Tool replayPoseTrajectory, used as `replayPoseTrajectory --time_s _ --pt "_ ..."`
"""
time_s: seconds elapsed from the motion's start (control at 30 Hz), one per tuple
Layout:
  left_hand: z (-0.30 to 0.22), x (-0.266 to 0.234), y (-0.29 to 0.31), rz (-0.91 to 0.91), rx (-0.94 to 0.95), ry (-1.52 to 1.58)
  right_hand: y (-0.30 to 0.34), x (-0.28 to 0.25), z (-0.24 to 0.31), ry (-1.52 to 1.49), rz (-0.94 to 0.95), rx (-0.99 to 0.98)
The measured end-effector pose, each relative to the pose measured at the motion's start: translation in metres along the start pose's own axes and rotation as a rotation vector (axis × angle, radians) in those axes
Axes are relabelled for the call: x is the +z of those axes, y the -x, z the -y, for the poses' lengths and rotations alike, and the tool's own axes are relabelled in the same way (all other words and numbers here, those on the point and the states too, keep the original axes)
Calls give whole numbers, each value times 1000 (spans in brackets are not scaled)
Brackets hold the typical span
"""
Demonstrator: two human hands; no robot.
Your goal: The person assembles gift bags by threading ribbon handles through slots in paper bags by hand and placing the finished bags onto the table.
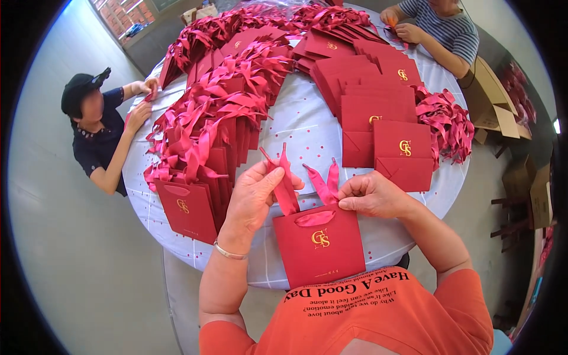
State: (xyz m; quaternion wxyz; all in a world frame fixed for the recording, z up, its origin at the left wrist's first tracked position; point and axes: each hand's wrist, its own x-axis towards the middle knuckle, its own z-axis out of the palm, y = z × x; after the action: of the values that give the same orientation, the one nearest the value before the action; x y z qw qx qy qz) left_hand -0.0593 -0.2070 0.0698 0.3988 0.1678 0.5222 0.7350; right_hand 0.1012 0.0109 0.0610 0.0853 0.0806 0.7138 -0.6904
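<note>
A red paper gift bag with a gold emblem stands at the near table edge, close to my body. Above its rim my left hand is closed, pinching a pink ribbon between thumb and fingers. A second length of ribbon rises from the bag's top, its two ends spread apart. At the bag's upper right corner my right hand is closed, thumb and fingers pinching the rim beside that ribbon. Its fingertips partly hide what lies between them. A short ribbon loop lies across the bag's front.
Ribboned red bags stand packed along the left. Flat red bags overlap on the right, beside a heap of pink ribbons. Co-workers sit at the left and far right. Cardboard boxes stand beyond the white-covered table.
</note>
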Motion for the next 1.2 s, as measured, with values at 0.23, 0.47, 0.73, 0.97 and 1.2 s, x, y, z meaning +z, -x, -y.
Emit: replayPoseTrajectory --time_s 0.23,0.47,0.73,0.97,1.2 --pt "0 1 -3 -73 89 -56 -1 -2 1 56 33 21" --pt "0 5 -4 -150 71 -37 0 0 -2 1 18 -13" --pt "5 3 -9 -154 50 -37 -3 2 -4 98 12 -81" --pt "14 2 -12 -194 89 23 1 1 5 81 44 32" --pt "16 4 -11 -238 178 -550 4 1 -2 -3 18 33"
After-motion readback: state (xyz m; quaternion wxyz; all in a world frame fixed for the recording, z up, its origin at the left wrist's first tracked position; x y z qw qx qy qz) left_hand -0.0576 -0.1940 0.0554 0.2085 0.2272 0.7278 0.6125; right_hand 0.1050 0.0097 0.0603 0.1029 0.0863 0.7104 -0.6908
